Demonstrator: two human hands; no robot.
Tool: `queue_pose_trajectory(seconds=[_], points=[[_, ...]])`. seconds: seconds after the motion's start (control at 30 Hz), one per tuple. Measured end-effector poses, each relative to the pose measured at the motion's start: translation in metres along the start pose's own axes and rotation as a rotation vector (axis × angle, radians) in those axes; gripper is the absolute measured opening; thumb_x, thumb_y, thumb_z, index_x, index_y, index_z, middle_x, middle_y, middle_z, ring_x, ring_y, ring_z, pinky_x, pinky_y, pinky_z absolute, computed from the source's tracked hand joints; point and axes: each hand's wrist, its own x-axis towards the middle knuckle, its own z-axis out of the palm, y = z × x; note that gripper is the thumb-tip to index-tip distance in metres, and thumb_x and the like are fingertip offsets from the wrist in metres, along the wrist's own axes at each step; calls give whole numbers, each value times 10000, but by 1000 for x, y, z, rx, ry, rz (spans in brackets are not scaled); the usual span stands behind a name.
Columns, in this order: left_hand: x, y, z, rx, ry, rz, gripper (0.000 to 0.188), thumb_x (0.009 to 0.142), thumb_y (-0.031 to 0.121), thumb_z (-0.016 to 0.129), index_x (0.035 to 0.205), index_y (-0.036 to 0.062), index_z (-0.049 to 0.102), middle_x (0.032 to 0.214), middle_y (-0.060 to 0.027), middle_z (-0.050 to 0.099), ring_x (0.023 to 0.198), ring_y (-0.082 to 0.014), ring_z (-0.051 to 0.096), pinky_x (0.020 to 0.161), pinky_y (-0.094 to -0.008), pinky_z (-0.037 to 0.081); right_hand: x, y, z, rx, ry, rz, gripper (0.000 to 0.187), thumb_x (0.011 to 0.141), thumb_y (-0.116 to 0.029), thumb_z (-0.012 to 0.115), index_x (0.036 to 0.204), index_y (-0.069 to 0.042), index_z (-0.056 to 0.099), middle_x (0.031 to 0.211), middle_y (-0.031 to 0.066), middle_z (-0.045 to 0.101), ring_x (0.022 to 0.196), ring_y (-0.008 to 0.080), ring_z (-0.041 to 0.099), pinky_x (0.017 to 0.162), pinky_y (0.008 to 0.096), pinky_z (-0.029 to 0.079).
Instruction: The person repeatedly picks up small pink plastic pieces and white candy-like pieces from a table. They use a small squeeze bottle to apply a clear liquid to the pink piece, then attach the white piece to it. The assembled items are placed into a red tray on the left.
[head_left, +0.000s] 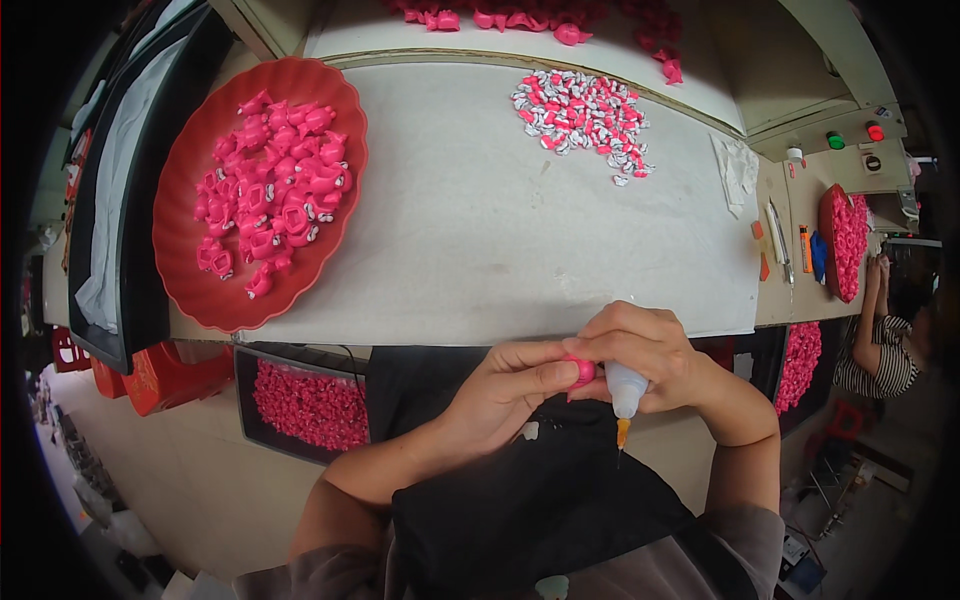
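Between the fingers of my left hand (518, 383) is a small pink plastic piece (583, 373), held just past the table's near edge. My right hand (650, 355) meets it there, its thumb and forefinger touching the same piece. The other fingers of that hand wrap a white squeeze bottle (625, 388), whose orange needle tip (622, 432) points down toward my lap. Much of the pink piece is hidden by fingers. A red scalloped tray (345, 215) on the left carries many pink figure parts (270, 180), some with white bits attached.
Small white-and-pink pieces (585, 120) lie heaped at the table's far side, below a shelf with more pink parts (570, 34). A black bin (150, 200) stands left. Under the table edge sits a crate of pink parts (310, 405). At right, a person (880, 350) works near a red tray (830, 240).
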Motion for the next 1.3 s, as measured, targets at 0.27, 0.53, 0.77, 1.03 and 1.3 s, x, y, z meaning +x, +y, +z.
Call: queue_pose_trajectory(seconds=[0.27,0.53,0.77,1.03,1.3], points=[[-6,17,8,305,-45,47,203,852,42,541,1014,-75,580,959,-110,593,929,-188,598,811,-253,473,-7,14,20,-97,205,-293,340,608,-82,740,903,32,617,805,103,558,566,178,553,461,252,447],[-1,38,21,573,12,165,197,824,46,585,987,-65,578,898,-91,607,895,-171,607,792,-252,470,-1,21,25,-51,332,-167,366,654,-76,733,994,-12,613,897,95,545,658,159,562,525,254,462],[2,44,18,1373,113,693,265,713,53,681,959,0,598,907,-108,611,783,-212,604,690,-284,475,3,20,51,44,539,-52,364,659,-12,720,1006,-29,612,996,131,530,750,163,580,617,250,485],[5,38,8,1463,174,927,254,686,7,673,937,23,637,964,-97,607,836,-236,593,682,-295,485,-5,9,44,205,561,91,343,689,40,675,1012,-14,576,1007,138,529,693,130,535,576,241,458],[-2,40,12,784,46,300,277,791,40,622,1056,-21,570,987,-83,612,920,-141,574,806,-270,457,0,1,33,187,489,55,366,657,-19,728,1001,-20,603,1019,128,524,731,158,557,582,237,460]])
